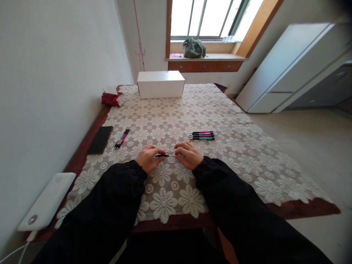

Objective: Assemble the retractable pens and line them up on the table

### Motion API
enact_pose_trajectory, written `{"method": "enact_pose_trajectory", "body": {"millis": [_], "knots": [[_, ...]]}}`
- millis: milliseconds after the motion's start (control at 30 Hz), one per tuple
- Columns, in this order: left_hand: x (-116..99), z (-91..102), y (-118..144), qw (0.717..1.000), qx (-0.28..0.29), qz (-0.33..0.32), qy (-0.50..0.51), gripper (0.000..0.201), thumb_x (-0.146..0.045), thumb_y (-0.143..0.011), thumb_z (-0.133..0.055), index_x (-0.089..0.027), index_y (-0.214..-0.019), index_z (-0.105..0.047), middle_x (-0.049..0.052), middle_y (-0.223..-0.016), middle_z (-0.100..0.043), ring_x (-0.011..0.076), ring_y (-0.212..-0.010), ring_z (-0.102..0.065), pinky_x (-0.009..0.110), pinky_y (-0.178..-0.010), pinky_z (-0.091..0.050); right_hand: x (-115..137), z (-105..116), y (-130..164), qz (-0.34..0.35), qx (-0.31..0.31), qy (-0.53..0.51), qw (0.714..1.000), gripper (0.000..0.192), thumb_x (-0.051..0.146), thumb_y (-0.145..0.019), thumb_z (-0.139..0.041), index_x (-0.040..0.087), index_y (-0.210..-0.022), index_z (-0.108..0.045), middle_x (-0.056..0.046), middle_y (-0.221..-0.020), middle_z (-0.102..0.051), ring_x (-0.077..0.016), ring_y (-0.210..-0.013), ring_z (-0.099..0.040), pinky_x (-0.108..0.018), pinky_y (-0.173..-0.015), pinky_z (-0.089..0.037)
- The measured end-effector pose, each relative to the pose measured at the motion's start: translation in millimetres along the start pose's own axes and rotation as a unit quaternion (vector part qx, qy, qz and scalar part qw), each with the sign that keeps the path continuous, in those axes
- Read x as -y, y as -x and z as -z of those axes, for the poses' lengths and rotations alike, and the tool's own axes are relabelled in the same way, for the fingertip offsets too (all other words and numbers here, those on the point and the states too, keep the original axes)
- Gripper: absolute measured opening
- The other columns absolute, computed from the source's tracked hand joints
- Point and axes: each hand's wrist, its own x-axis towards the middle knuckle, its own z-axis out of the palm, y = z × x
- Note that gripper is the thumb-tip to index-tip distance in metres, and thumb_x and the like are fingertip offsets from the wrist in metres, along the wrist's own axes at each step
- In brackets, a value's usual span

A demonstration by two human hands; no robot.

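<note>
Both my hands rest on the lace tablecloth [225,154] near the table's front. My left hand [147,157] pinches the dark end of a thin pen [164,156], and my right hand [189,154] grips its pale other end. The pen lies level between them. A neat row of several pens [202,135] with pink and teal barrels lies just beyond my right hand. Two more pens [122,139] lie slanted to the left of my left hand.
A black phone [100,139] lies by the table's left edge. A white device [46,201] with a cable sits at the near left corner. A white box [160,84] and a red tissue pack [112,98] stand at the far end. A wall runs along the left.
</note>
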Motion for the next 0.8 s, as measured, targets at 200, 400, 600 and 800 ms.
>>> {"method": "enact_pose_trajectory", "body": {"millis": [200, 400, 600, 800], "knots": [[-2.0, 0.1, 1.0, 1.000, -0.004, -0.011, 0.025, 0.010, -0.029, -0.089, -0.072, -0.025, -0.097, -0.074, 0.003, -0.094, -0.077, 0.0201, -0.090, -0.072, 0.038, -0.090, -0.055, 2.6, 1.0, -1.9, 0.027, -0.011, -0.026, 0.999, 0.014, 0.029, -0.100, -0.055, 0.024, -0.092, -0.066, -0.008, -0.100, -0.068, -0.0220, -0.096, -0.060, -0.038, -0.088, -0.051], [-2.0, -0.8, 1.6, 0.998, -0.019, -0.021, 0.055, 0.010, -0.030, -0.089, -0.072, -0.023, -0.096, -0.075, 0.003, -0.089, -0.076, 0.0180, -0.084, -0.071, 0.034, -0.085, -0.058, 2.0, -0.2, -0.3, 0.033, 0.006, -0.004, 0.999, 0.021, 0.031, -0.102, -0.052, 0.021, -0.086, -0.064, -0.003, -0.075, -0.064, -0.0181, -0.073, -0.054, -0.034, -0.073, -0.044], [-4.7, -1.3, 2.5, 0.995, -0.013, -0.015, 0.096, 0.009, -0.028, -0.089, -0.072, -0.022, -0.095, -0.076, 0.003, -0.089, -0.075, 0.0159, -0.082, -0.072, 0.028, -0.081, -0.060, 3.9, -0.5, -0.9, 0.053, 0.012, -0.031, 0.998, 0.024, 0.031, -0.101, -0.054, 0.021, -0.082, -0.063, -0.003, -0.072, -0.064, -0.0174, -0.070, -0.054, -0.031, -0.070, -0.043], [-5.8, -1.1, 2.6, 0.995, 0.019, -0.003, 0.096, 0.009, -0.026, -0.089, -0.070, -0.022, -0.096, -0.076, 0.004, -0.089, -0.074, 0.0167, -0.083, -0.072, 0.030, -0.082, -0.060, 4.0, -1.6, -0.8, 0.054, 0.032, -0.036, 0.997, 0.022, 0.030, -0.100, -0.054, 0.022, -0.082, -0.064, -0.003, -0.074, -0.065, -0.0185, -0.073, -0.056, -0.032, -0.071, -0.045]]}}
